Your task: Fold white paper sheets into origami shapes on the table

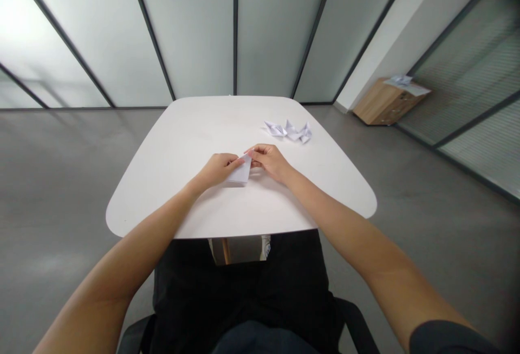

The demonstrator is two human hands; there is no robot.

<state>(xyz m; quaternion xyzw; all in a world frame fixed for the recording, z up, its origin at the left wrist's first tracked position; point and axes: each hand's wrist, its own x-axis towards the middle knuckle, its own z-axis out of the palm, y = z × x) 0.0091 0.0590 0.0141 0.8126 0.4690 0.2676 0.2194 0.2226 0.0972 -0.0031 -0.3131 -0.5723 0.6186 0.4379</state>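
A folded piece of white paper (241, 173) lies near the middle of the white table (170, 191). My left hand (217, 168) pinches its left side, fingers curled over the fold. My right hand (270, 160) grips the paper's upper right corner between thumb and fingers. Both hands rest low on the tabletop, close together with the paper between them.
Folded white paper figures (289, 131) sit on the table's far right part. A wooden cabinet (385, 102) with papers on top stands by the right wall. Glass partition walls run behind the table and along the right. Grey floor surrounds the table.
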